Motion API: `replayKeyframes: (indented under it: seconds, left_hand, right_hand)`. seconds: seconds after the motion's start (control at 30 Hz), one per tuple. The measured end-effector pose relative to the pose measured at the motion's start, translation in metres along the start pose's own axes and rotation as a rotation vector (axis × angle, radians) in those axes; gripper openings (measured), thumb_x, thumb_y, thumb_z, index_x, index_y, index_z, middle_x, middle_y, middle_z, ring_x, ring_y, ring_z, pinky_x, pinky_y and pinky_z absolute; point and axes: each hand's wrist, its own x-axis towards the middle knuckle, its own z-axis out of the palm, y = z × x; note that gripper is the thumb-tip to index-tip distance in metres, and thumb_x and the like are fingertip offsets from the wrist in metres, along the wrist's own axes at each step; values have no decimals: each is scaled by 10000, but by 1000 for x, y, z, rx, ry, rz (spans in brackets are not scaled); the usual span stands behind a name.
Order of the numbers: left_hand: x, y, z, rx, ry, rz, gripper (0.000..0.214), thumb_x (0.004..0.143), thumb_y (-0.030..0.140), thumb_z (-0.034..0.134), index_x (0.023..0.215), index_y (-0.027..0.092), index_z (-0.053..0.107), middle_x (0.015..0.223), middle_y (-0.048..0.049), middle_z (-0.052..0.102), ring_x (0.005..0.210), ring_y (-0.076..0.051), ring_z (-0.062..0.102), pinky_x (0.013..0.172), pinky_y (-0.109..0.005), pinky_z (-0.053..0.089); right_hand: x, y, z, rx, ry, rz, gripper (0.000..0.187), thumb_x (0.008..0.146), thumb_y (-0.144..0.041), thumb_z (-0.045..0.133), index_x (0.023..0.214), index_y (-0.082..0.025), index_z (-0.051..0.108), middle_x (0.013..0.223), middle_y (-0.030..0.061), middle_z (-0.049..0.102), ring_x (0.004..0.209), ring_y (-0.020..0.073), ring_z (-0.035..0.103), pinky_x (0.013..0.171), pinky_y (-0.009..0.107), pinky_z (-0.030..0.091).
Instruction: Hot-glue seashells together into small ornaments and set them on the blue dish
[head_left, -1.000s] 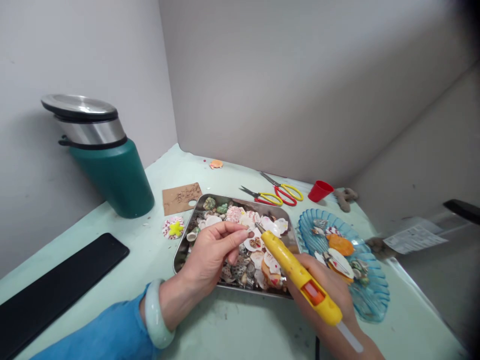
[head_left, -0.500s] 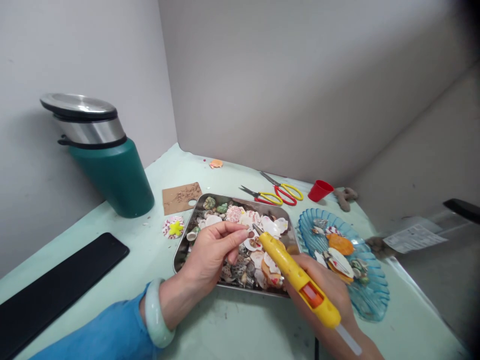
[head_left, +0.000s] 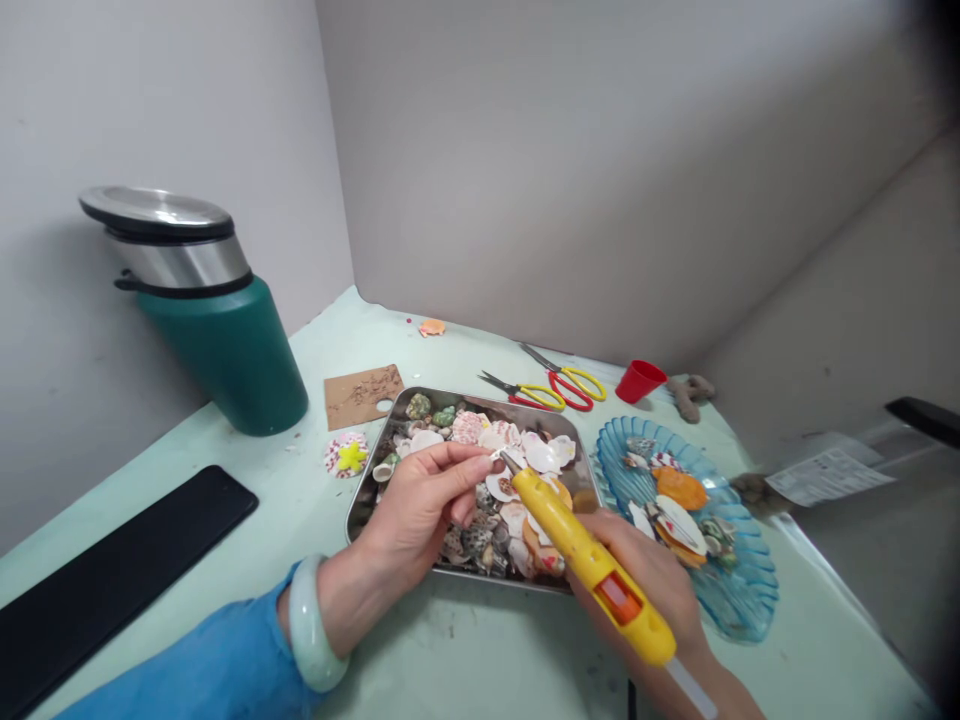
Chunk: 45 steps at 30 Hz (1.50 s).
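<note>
A metal tray of shells sits beyond your hands, and at its near right corner your right hand wraps around the yellow glue gun. Over the shells, your left hand pinches a small pale piece, too tiny to identify, by the nozzle; whether they touch, I can't tell. You seem to be gluing, which calls for a steady pinch and fingertips clear of the hot end.

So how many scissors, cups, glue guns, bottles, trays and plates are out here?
Scissors: 2
Red cup: 1
Yellow glue gun: 1
Green bottle: 1
Metal tray: 1
Blue plate: 1
Total: 7
</note>
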Motion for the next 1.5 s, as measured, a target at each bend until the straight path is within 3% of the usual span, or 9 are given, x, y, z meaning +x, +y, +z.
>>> replayKeyframes:
  seconds: [0.2,0.37,0.57,0.8,1.07,1.3,1.5]
  left_hand:
    - [1,0,0,-16,-4,-21,190,685,275,785,763,140,677,435,72,461,389,-19,334,445,-179,243]
    - [1,0,1,-24,-24,-15,189,693,283,784,754,142,675,435,76,450,387,-16,323,442,-177,237]
    - [2,-1,0,-34,-9,-20,188,690,275,786,767,147,671,437,77,451,387,-19,333,442,-175,246]
    - [1,0,-1,-25,-13,-18,180,706,268,774,778,138,673,456,72,455,391,-18,338,442,-173,249]
    - [2,1,0,-39,-10,-14,183,704,249,773,791,121,676,701,2,622,402,14,362,443,-167,265]
    - [1,2,1,-51,-6,-25,197,699,258,774,800,117,679,789,-35,672,405,13,355,438,-174,275]
    - [3,0,-1,-49,-19,-29,180,721,255,762,806,120,679,565,43,536,405,-4,344,447,-174,257]
  right_hand:
    - [-2,0,1,32,44,46,112,899,-264,535,974,-203,592,756,16,682,581,160,639,540,257,498]
    - [-1,-2,0,41,-1,-16,119,891,-233,537,989,-209,600,754,5,688,608,157,649,547,250,500]
    - [0,-1,0,11,56,30,146,918,-315,515,972,-208,598,742,10,681,575,157,638,530,256,498]
    - [-3,0,0,18,-14,21,116,901,-253,541,989,-207,600,767,11,697,612,169,661,549,264,508]
    - [-3,1,-1,27,56,24,129,919,-299,528,989,-206,584,775,15,682,595,158,644,552,257,508]
    - [-3,0,-1,2,-8,40,131,908,-285,531,998,-218,599,780,20,699,610,174,663,548,267,523]
    - [-1,-3,-2,-3,-23,35,160,908,-302,515,974,-222,637,757,19,710,627,183,678,542,269,528]
